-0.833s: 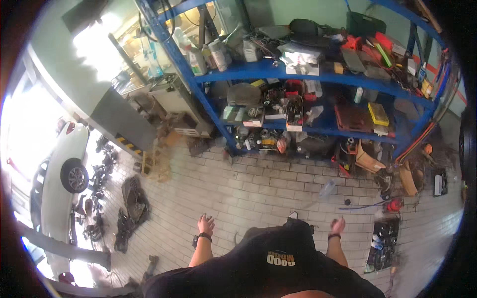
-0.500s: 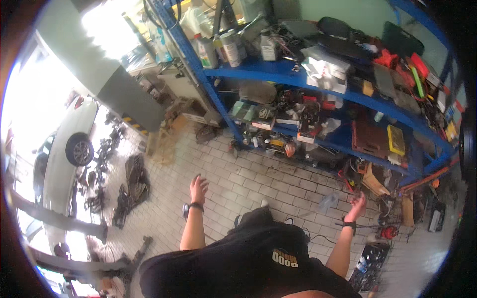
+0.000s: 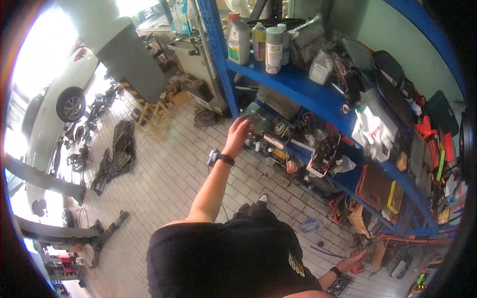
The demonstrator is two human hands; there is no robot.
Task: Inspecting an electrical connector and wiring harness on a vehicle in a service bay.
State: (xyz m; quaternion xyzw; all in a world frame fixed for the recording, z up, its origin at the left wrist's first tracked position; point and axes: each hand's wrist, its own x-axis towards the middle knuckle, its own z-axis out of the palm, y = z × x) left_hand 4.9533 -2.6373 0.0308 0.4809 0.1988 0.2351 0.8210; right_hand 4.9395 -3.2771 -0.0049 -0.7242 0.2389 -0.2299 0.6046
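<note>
My left hand is raised in front of the blue shelving, empty with fingers apart and slightly curled, over a green box on the middle level; whether it touches anything I cannot tell. My right hand hangs low at the right, fingers loosely apart, near cluttered floor items, with nothing visible in it. On the upper shelf stand a grey jug with a red cap, a grey spray can and a grey bottle; white gloves lie to their right.
A white car and lift arms are at left, with dark parts on the tiled floor. A column stands beside a wooden frame. Boxes and tools lie at lower right.
I have moved closer to the shelving's left part. My left hand has risen toward it; my right hand has dropped lower in view.
</note>
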